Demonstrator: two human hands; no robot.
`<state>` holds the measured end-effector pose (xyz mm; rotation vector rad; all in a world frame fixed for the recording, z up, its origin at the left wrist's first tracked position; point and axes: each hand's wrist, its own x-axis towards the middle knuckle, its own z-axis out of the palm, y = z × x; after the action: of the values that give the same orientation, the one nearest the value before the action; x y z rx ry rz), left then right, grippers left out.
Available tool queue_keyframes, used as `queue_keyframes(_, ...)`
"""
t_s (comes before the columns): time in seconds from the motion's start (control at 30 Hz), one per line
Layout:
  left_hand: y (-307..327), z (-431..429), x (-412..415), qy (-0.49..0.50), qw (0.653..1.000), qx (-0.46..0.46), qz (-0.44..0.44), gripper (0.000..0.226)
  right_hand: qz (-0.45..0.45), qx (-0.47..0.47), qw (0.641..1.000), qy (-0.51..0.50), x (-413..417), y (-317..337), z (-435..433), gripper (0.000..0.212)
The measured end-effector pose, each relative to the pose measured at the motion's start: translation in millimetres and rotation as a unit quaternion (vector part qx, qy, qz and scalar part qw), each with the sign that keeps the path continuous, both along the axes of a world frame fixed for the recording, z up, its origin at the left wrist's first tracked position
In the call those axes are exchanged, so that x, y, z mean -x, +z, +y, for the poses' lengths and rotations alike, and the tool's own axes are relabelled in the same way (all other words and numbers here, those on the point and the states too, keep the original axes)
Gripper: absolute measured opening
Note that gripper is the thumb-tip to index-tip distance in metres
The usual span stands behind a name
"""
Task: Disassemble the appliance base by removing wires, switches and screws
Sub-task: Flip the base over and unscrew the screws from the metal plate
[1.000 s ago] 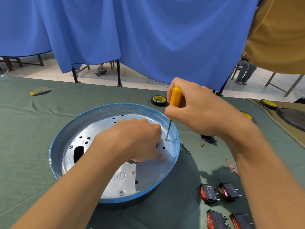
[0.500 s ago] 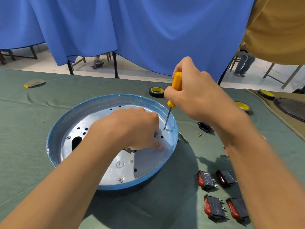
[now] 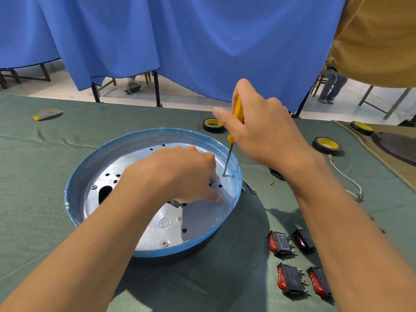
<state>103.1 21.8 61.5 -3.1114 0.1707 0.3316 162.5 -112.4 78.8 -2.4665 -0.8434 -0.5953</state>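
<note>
The appliance base (image 3: 117,152), a round blue-rimmed pan with a silver perforated plate, lies on the green cloth. My right hand (image 3: 263,134) grips a yellow-handled screwdriver (image 3: 236,118); its tip stands on a screw (image 3: 224,175) at the plate's right edge. My left hand (image 3: 177,174) rests inside the base with its fingers curled and fingertips pressing the plate beside that screw. Two more screws (image 3: 165,244) sit in the plate at the front and the left. A small metal part peeks from under my left hand.
Several red rocker switches (image 3: 290,278) lie at the front right. Black-and-yellow tape rolls (image 3: 213,125) sit behind and right of the base. A white wire (image 3: 344,176), a loose long screw (image 3: 248,185) and a small brass bit (image 3: 271,182) lie to the right. Blue curtain behind.
My right hand has turned on the screwdriver handle, thumb now stretched out to the left. The shaft tip stays on the same screw. My left hand has not moved on the plate.
</note>
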Motion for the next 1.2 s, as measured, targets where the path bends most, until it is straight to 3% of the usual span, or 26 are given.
queue_keyframes(0.13, 0, 0, -1, -0.006, 1.0, -0.003, 0.002, 0.054, 0.045, 0.004, 0.999, 0.004, -8, 0, -7, 0.016)
queue_keyframes(0.3, -1, 1, -1, -0.004, 1.0, 0.005, 0.003, 0.053, 0.088, 0.061, 0.993, 0.052, -4, 10, -17, 0.009)
queue_keyframes(0.4, 0, 1, 0, 0.0, 1.0, 0.004, 0.003, 0.052, 0.068, 0.036, 0.996, 0.049, -2, 7, -11, 0.011)
queue_keyframes(0.57, -1, 1, 0, -0.002, 1.0, -0.011, 0.003, 0.053, -0.026, 0.032, 0.998, -0.047, -6, -1, -7, 0.029)
queue_keyframes(0.7, 0, 1, 0, -0.002, 1.0, -0.009, 0.0, 0.053, 0.021, 0.026, 0.999, 0.014, -6, 2, -9, 0.017)
queue_keyframes(0.87, 0, 0, 0, -0.002, 1.0, -0.003, 0.0, 0.052, 0.096, 0.015, 0.994, 0.055, -3, 6, -5, 0.026)
queue_keyframes(0.97, 0, 0, 1, 0.0, 1.0, -0.005, -0.001, 0.051, 0.084, -0.01, 0.995, 0.043, -3, 4, -1, 0.024)
queue_keyframes(1.1, 1, 0, 1, -0.002, 1.0, -0.004, -0.001, 0.051, 0.046, -0.022, 0.999, 0.006, -2, 1, 2, 0.037)
queue_keyframes(1.2, 1, 0, 2, -0.001, 1.0, -0.01, -0.002, 0.053, 0.058, -0.033, 0.998, 0.002, -5, 2, 1, 0.02)
